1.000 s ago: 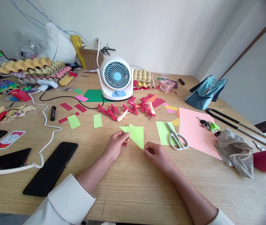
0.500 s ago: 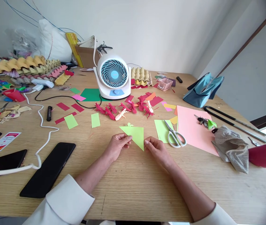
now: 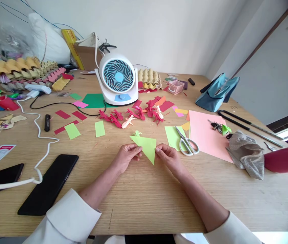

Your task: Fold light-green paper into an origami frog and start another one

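A light green sheet of paper (image 3: 146,146), folded into a triangle, is held up between both hands above the wooden table. My left hand (image 3: 128,156) pinches its left slanting edge between thumb and fingers. On the other side, my right hand (image 3: 168,156) has its thumb and fingers closed on the right edge. Just behind the triangle sits a small green folded paper figure (image 3: 137,133), partly hidden by it. Several red folded paper figures (image 3: 140,113) and a cream one (image 3: 128,121) lie in a row farther back. White-handled scissors (image 3: 188,146) rest on a light green sheet (image 3: 171,136) to the right.
A white fan (image 3: 118,79) stands behind the figures. At right are a pink sheet (image 3: 207,142), keys (image 3: 216,126), a crumpled cloth (image 3: 245,154) and a teal bag (image 3: 216,95). A black phone (image 3: 48,184), a marker (image 3: 47,122) and a white cable (image 3: 38,139) lie at left.
The triangle has tilted slightly, and my right hand has moved up to grip its right edge. My left hand keeps its pinch. The view has shifted a little to the right.
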The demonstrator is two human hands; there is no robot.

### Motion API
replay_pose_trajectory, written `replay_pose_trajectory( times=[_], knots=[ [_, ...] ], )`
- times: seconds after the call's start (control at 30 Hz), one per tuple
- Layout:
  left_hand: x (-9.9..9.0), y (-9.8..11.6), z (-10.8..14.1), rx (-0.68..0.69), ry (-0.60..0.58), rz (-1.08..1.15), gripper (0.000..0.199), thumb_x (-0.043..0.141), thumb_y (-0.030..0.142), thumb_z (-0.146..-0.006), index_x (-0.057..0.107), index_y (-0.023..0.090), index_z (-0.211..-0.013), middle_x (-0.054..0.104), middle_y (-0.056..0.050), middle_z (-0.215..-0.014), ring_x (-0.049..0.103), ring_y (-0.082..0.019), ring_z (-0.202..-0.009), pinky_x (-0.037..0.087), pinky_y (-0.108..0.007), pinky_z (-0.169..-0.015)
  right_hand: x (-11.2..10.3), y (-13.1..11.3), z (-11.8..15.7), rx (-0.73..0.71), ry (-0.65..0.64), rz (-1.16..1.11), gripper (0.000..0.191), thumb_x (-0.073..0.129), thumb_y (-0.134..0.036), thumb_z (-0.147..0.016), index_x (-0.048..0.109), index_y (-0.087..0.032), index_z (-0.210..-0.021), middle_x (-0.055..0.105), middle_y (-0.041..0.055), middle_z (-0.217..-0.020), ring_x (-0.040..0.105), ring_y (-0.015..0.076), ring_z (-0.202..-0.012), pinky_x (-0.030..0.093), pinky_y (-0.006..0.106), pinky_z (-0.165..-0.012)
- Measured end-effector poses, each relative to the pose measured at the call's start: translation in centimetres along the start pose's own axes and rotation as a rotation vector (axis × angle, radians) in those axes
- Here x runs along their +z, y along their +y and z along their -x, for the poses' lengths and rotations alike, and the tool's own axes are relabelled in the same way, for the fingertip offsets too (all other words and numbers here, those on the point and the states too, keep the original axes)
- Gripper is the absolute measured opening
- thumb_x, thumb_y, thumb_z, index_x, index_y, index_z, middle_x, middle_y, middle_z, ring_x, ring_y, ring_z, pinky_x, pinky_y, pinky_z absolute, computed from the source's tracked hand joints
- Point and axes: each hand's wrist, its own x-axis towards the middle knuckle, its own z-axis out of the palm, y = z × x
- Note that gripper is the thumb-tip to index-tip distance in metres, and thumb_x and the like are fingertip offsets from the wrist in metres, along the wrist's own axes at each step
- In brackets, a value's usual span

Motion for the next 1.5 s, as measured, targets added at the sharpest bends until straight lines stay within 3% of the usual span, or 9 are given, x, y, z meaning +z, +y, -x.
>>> replay_pose_trajectory(
  times=[0.17, 0.47, 0.67, 1.13, 1.5],
  knots=[
    [0.2, 0.3, 0.2, -0.026, -0.038, 0.060, 0.044, 0.086, 0.050, -0.061, 0.071, 0.013, -0.079, 0.064, 0.000, -0.065, 0.059, -0.009, -0.061, 0.048, -0.016, -0.048, 0.3, 0.1, 0.0, -0.014, 0.001, 0.047, 0.039, 0.064, -0.056, -0.084, 0.057, -0.019, -0.073, 0.055, -0.0017, -0.064, 0.048, 0.0127, -0.060, 0.039, 0.027, -0.061],
    [0.2, 0.5, 0.0, -0.061, 0.000, 0.153, 0.048, 0.090, 0.047, -0.055, 0.067, 0.013, -0.080, 0.066, 0.001, -0.068, 0.064, -0.009, -0.058, 0.052, -0.017, -0.048, 0.6, -0.2, 0.3, -0.040, -0.011, 0.065, 0.039, 0.062, -0.057, -0.086, 0.058, -0.020, -0.078, 0.055, -0.0011, -0.068, 0.049, 0.0131, -0.062, 0.041, 0.027, -0.061],
    [0.2, 0.3, 0.1, -0.062, -0.033, 0.134, 0.047, 0.088, 0.048, -0.060, 0.069, 0.012, -0.083, 0.068, -0.001, -0.070, 0.065, -0.011, -0.059, 0.053, -0.018, -0.049, 0.4, -0.9, 0.4, -0.056, 0.016, 0.065, 0.041, 0.058, -0.061, -0.088, 0.059, -0.020, -0.079, 0.060, 0.0021, -0.075, 0.052, 0.0155, -0.068, 0.045, 0.030, -0.068],
    [0.3, 0.3, 0.2, -0.079, -0.047, 0.125, 0.049, 0.087, 0.050, -0.059, 0.069, 0.012, -0.085, 0.069, -0.002, -0.068, 0.065, -0.011, -0.058, 0.054, -0.020, -0.049, 0.4, -0.2, 0.3, -0.049, 0.001, 0.025, 0.039, 0.061, -0.058, -0.087, 0.059, -0.020, -0.082, 0.056, -0.0003, -0.070, 0.051, 0.0143, -0.065, 0.043, 0.028, -0.065],
    [0.1, 0.0, 0.2, -0.069, -0.066, 0.080, 0.046, 0.084, 0.050, -0.065, 0.071, 0.012, -0.088, 0.069, -0.003, -0.066, 0.065, -0.013, -0.059, 0.054, -0.022, -0.052, 0.3, -1.3, 0.7, -0.056, 0.019, 0.010, 0.037, 0.057, -0.059, -0.089, 0.061, -0.022, -0.087, 0.058, 0.0003, -0.072, 0.054, 0.0165, -0.068, 0.046, 0.031, -0.069]
  ],
)
